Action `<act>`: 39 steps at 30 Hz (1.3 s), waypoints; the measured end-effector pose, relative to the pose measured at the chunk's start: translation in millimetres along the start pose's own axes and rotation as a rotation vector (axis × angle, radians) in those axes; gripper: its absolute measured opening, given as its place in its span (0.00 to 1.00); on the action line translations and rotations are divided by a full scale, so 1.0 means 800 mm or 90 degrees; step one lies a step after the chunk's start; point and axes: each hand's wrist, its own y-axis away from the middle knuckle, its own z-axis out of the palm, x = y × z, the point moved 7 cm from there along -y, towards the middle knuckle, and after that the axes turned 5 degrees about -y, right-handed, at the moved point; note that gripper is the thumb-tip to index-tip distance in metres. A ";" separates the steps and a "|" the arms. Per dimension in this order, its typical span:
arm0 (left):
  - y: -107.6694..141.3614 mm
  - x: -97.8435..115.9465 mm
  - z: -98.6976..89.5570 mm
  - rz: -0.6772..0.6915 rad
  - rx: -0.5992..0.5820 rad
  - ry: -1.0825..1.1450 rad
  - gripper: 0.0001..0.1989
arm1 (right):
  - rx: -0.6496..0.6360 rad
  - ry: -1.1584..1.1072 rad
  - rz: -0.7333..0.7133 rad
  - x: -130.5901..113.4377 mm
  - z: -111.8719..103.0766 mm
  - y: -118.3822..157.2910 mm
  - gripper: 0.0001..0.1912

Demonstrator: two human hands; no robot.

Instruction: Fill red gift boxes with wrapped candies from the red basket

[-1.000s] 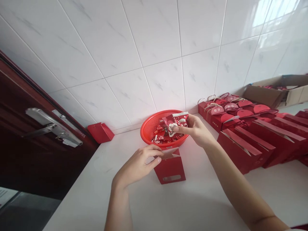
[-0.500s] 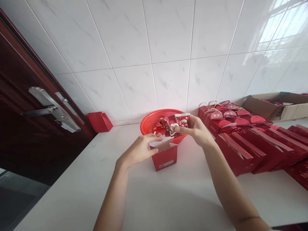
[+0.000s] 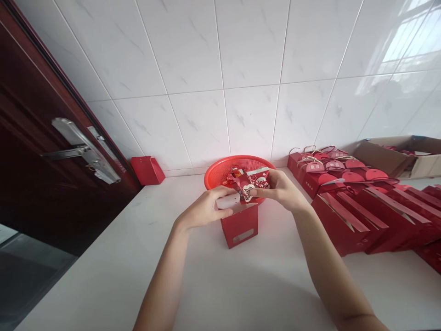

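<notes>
An upright red paper box [image 3: 240,229] with its top open stands on the white counter. My left hand [image 3: 204,209] holds the box's upper left edge, thumb at the front and fingers behind the rim. Red and white wrapped snack packets [image 3: 247,188] are pinched in my right hand [image 3: 280,189], just over the back of the box opening. Behind the box, a round red plastic basket [image 3: 217,171] contains more wrapped pieces, partly covered by my hands and the packets.
To the right are rows of red boxes, some closed with string handles [image 3: 312,168], others open-topped [image 3: 341,225]. An open cardboard box [image 3: 425,165] lies behind them. One red box [image 3: 147,170] stands left, near the door handle [image 3: 81,149].
My right hand has brought the packets lower and closer to the box opening. My left hand still grips the box. The whole view has shifted slightly.
</notes>
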 end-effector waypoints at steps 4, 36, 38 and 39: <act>0.002 0.015 -0.015 0.054 0.140 0.073 0.18 | 0.013 0.025 0.003 0.007 0.001 -0.003 0.18; 0.044 0.028 -0.024 0.119 0.711 -0.014 0.05 | 0.051 -0.403 0.151 0.052 0.097 -0.004 0.19; 0.047 0.029 -0.023 0.139 0.734 -0.035 0.05 | 0.043 -0.395 0.155 0.050 0.099 -0.004 0.21; 0.048 0.029 -0.022 0.147 0.744 -0.040 0.04 | 0.046 -0.392 0.149 0.049 0.097 -0.004 0.21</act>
